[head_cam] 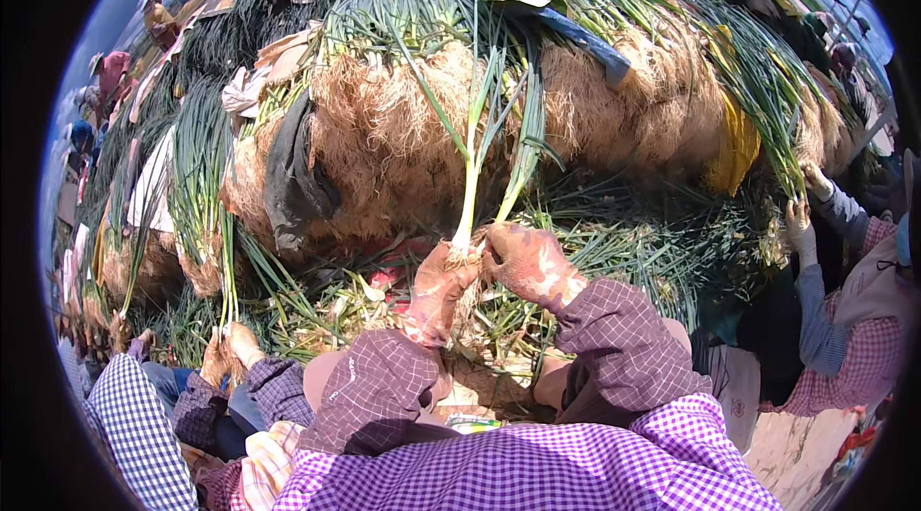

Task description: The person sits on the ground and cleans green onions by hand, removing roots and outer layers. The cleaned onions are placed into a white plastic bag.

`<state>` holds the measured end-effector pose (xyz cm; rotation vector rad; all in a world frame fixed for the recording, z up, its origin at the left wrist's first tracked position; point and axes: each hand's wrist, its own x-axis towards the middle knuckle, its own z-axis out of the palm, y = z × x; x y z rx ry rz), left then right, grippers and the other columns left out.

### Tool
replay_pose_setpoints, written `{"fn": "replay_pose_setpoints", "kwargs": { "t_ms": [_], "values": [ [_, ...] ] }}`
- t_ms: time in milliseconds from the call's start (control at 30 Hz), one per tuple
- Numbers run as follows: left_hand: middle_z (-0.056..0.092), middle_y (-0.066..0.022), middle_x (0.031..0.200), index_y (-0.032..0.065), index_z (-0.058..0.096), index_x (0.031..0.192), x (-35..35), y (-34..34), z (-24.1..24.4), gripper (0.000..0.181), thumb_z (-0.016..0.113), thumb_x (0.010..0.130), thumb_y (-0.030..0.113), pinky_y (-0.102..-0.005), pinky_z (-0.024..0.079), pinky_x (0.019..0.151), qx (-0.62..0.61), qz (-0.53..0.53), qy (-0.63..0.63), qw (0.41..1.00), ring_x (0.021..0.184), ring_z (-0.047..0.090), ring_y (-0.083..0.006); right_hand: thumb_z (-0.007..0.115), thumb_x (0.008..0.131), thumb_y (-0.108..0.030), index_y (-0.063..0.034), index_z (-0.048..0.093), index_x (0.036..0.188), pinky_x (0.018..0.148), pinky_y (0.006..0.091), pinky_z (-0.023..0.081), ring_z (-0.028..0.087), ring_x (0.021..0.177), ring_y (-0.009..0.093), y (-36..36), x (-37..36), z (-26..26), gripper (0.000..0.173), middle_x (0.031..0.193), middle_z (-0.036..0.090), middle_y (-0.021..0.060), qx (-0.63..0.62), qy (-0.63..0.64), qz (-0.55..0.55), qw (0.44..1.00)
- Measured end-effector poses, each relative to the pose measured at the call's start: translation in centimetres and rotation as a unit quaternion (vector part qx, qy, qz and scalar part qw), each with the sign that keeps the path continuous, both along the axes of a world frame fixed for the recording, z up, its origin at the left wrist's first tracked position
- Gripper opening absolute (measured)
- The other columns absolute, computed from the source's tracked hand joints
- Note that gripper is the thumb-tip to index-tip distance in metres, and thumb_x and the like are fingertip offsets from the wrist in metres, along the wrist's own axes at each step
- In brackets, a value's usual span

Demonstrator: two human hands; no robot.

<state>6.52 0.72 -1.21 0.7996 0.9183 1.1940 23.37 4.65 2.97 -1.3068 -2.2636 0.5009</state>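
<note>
My left hand (439, 295), in a soiled glove, is closed around the root end of a green onion (469, 201). The onion stands upright, its white shank above my fingers and its leaves spread over the pile behind. Close beside it, my right hand (529, 259), gloved and stained too, is closed with its fingertips by the onion's base. A second green stalk (516, 187) rises from behind those fingers; whether it is a separate plant or a layer pulled off the onion, I cannot tell. Pale roots (468, 306) hang between my hands.
A high stack of green onions with matted roots (403, 122) stands in front. Cut leaves and peelings (633, 252) litter the ground before it. A dark cloth (291, 180) and yellow sheet (737, 137) hang on the stack. Co-workers' hands hold onions at left (230, 353) and right (802, 223).
</note>
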Motion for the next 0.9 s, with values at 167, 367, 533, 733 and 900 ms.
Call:
{"fn": "replay_pose_setpoints", "kwargs": {
  "t_ms": [167,367,533,733,900],
  "values": [
    [0.066,-0.0039,0.099,0.0014,0.059,0.114,-0.3,0.0,0.1,0.031,0.068,0.084,0.005,-0.0262,0.052,0.078,0.007,-0.008,-0.027,1.0,0.087,0.064,-0.0132,0.064,0.081,-0.019,-0.0063,0.057,0.088,0.06,0.0444,0.051,0.063,0.07,0.036,-0.7,-0.1,0.0,0.016,0.082,0.061,0.0136,0.007,-0.001,0.046,0.999],
    [0.066,-0.0036,0.09,0.0004,0.06,0.111,-1.2,0.8,2.6,0.025,0.062,0.086,0.001,-0.0234,0.052,0.066,-0.045,-0.014,-0.131,0.99,0.074,0.063,-0.0107,0.06,0.086,-0.028,-0.0028,0.059,0.095,0.068,0.0449,0.049,0.064,0.08,0.034,-4.7,0.1,2.7,0.027,0.084,0.062,0.0177,-0.322,0.029,0.386,0.864],
    [0.066,-0.0055,0.089,0.0001,0.06,0.111,-1.3,0.7,3.5,0.022,0.057,0.089,0.003,-0.0243,0.053,0.067,-0.06,-0.011,-0.094,0.994,0.075,0.065,-0.0129,0.057,0.093,-0.032,-0.003,0.065,0.105,0.071,0.0394,0.052,0.066,0.088,0.03,-1.3,4.6,-8.9,0.033,0.09,0.067,0.0163,-0.212,-0.14,0.123,0.959],
    [0.062,-0.0119,0.098,0.0002,0.043,0.125,3.6,-2.2,-0.4,0.04,0.059,0.09,0.008,-0.0295,0.051,0.07,0.026,-0.119,0.111,0.986,0.082,0.064,-0.0201,0.066,0.09,-0.04,0.0026,0.055,0.117,0.075,0.0306,0.048,0.057,0.086,0.015,-2.2,3.2,-1.3,0.052,0.097,0.062,0.0085,-0.416,0.317,-0.034,0.852],
    [0.055,-0.0207,0.115,0.0003,0.037,0.134,6.3,-3.9,2.7,0.049,0.054,0.091,0.018,-0.0377,0.047,0.092,0.047,-0.343,0.534,0.772,0.112,0.057,-0.0314,0.063,0.083,-0.018,0.0027,0.051,0.11,0.07,0.032,0.048,0.059,0.076,0.018,-4.0,5.1,-1.3,0.036,0.087,0.061,0.0108,-0.391,0.293,-0.179,0.854]
  ]
}}
